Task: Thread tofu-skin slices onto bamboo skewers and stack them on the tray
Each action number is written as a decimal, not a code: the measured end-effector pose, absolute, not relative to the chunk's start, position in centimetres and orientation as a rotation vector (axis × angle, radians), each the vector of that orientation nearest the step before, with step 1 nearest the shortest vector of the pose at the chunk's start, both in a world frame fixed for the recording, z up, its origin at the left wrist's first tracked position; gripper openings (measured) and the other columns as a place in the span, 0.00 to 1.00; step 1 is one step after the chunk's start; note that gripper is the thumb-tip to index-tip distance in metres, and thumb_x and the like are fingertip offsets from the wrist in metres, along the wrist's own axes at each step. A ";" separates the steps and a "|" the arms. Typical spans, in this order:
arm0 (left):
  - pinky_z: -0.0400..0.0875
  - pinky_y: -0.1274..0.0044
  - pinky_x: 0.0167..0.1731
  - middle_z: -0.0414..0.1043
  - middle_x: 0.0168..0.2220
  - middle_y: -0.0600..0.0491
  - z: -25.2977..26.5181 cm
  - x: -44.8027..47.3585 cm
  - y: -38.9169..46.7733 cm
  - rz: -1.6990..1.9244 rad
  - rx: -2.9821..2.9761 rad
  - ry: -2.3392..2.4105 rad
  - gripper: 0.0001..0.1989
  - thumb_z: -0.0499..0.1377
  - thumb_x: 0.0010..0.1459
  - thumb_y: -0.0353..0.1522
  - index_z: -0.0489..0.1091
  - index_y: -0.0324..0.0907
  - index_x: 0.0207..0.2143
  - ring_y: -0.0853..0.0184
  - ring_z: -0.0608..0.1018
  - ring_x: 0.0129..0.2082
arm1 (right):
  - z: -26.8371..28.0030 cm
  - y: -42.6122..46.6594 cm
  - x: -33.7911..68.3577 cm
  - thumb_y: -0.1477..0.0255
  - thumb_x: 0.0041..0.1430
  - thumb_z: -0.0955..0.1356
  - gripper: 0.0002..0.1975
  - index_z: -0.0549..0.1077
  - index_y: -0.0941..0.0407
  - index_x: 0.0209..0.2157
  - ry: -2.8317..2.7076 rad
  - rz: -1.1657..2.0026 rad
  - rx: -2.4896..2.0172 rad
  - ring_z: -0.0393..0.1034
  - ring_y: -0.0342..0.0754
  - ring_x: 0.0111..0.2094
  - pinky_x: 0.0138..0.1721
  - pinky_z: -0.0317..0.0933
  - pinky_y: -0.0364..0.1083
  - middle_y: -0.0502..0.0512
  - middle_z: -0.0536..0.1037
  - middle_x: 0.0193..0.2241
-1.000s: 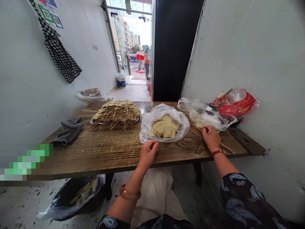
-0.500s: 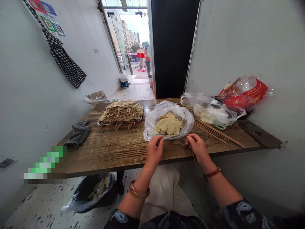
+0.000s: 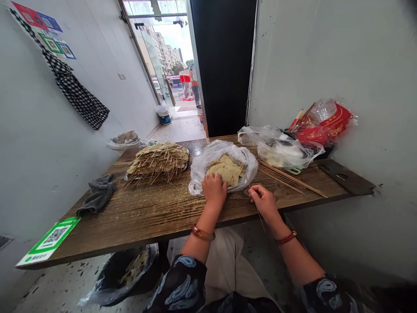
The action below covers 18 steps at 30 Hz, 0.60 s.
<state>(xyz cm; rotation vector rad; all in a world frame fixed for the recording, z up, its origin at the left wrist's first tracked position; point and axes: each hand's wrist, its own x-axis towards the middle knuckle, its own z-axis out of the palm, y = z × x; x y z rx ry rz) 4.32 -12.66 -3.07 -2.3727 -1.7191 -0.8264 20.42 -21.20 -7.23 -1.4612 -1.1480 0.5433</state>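
A crinkled clear plastic bag (image 3: pixel 196 182) lies spread on the wooden table, with a heap of thin, pale yellow round slices (image 3: pixel 230 170) in it that look like potato. My left hand (image 3: pixel 214 189) reaches over the bag's near edge. Its fingers rest on the front of the heap, thumb apart, and what lies under the fingertips is hidden. Just right of the bag, my right hand (image 3: pixel 263 201) pinches a thin wooden skewer (image 3: pixel 259 215) between thumb and fingers, its upper end leaning toward the bag. Left of the bag, many skewered slices (image 3: pixel 158 158) are stacked on a tray.
Loose skewers (image 3: pixel 286 177) lie right of the bag, near a phone-like dark slab (image 3: pixel 345 176). Behind are plastic bags (image 3: pixel 283 152) and red packaging (image 3: pixel 325 130). A grey cloth (image 3: pixel 96 193) and QR card (image 3: pixel 54 239) sit left. A lined black bin (image 3: pixel 125 278) stands below.
My left hand has moved forward from in front of the bag onto the slices. My right hand keeps the skewer near the bag's right side. The view has shifted slightly.
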 end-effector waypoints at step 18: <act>0.61 0.68 0.43 0.69 0.40 0.46 -4.3 4.7 -12.5 -1.049 -2.418 -1.660 0.11 0.58 0.53 0.30 0.70 0.42 0.41 0.56 0.68 0.44 | -7.4 -21.4 20.2 0.62 0.57 0.64 0.12 0.73 0.56 0.29 -1.217 0.455 -1.485 0.70 0.46 0.22 0.27 0.61 0.43 0.51 0.76 0.22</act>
